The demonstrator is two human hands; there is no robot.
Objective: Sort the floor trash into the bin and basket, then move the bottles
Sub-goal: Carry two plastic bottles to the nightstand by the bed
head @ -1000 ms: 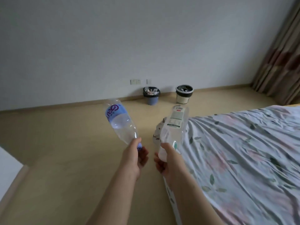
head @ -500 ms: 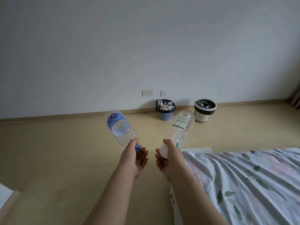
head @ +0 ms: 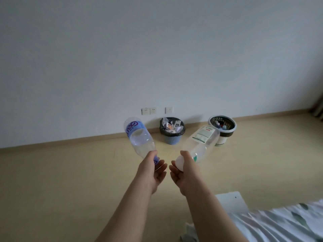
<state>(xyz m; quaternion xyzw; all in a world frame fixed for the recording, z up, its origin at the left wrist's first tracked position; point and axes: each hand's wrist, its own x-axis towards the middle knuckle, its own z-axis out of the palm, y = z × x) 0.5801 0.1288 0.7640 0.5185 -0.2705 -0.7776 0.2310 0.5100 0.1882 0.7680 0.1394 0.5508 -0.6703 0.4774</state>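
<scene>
Left hand gripped blue-label bottle by neck; right hand gripped white-label bottle likewise, mid-frame. Both pointed toward bin and basket, likely carrying.

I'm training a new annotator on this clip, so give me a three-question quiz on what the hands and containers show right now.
1. True or false: each hand holds a bottle.
2. Which bottle carries the blue label? A) the one in the left hand B) the one in the right hand
3. Fill in: the container lined with a black bag is the ____.

Key:
1. True: blue-label bottle, white-label bottle.
2. A.
3. Bin; the basket stands right of it, by the wall.
</scene>
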